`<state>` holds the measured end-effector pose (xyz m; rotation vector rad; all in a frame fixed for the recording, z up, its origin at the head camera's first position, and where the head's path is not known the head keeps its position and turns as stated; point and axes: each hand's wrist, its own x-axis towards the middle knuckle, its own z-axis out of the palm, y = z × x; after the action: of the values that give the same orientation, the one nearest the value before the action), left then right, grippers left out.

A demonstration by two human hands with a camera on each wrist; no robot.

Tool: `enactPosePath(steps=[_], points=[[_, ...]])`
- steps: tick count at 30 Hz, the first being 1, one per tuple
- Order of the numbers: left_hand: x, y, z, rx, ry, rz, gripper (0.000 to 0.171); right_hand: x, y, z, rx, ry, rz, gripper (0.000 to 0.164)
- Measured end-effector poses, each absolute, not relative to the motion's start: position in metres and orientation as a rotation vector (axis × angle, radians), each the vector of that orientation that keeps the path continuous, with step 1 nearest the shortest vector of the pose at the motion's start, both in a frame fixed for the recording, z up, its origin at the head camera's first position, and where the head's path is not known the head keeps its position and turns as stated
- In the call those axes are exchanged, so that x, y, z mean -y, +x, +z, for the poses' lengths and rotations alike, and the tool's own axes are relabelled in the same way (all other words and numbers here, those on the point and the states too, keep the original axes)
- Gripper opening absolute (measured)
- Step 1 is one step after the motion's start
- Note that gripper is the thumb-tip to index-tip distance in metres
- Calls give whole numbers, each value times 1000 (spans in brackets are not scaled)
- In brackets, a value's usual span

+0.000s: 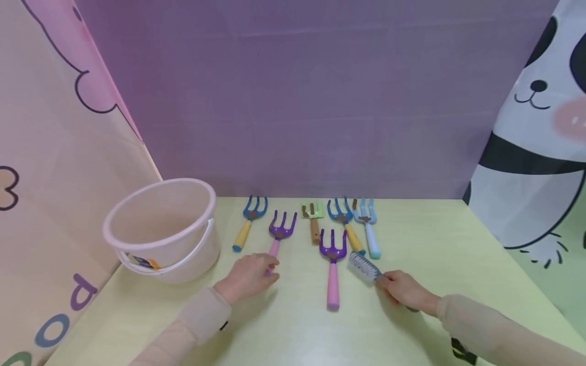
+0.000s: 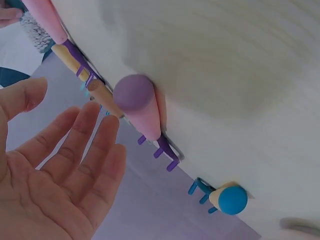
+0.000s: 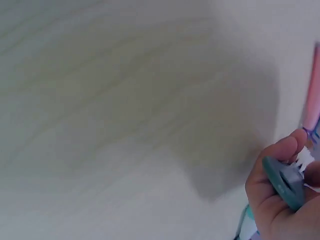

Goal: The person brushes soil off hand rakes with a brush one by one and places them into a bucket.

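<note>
My left hand (image 1: 249,278) hovers over the handle of a small purple hand fork (image 1: 281,233) with a pink grip. In the left wrist view its fingers (image 2: 72,150) are extended, apart from the pink handle (image 2: 145,112). A scrub brush (image 1: 364,268) with pale bristles is in my right hand (image 1: 405,288), bristle end toward the forks. The right wrist view shows the fingers curled round its grey-green handle (image 3: 285,182). Between the hands lies another purple fork (image 1: 333,282) with a pink grip, brown smudges at the base of its tines.
A pale pink bucket (image 1: 212,254) stands at the left, its handle folded down. Toward the back lie a blue fork (image 1: 243,235) with yellow grip, a green-headed fork (image 1: 315,231), another blue-and-yellow fork (image 1: 353,238) and a light blue fork (image 1: 373,241). A purple cloth (image 1: 311,101) hangs behind.
</note>
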<state>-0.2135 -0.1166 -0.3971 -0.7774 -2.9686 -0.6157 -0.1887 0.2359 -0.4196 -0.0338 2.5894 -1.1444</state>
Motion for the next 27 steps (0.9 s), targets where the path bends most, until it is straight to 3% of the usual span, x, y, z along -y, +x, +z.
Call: enactPosePath(steps=[7,21,27], points=[[121,-224,-390,2982,-665,-654,30,-243,-191,-410,-2429,-139,-1383,33],[143,-287,-394,3116,-151,-834,61,-242,-190,-379,-2245,-49,-1536,46],[148,-312,-409,3146,-122,-842,57,-240,-185,-372,-2215,-46,-1605,48]])
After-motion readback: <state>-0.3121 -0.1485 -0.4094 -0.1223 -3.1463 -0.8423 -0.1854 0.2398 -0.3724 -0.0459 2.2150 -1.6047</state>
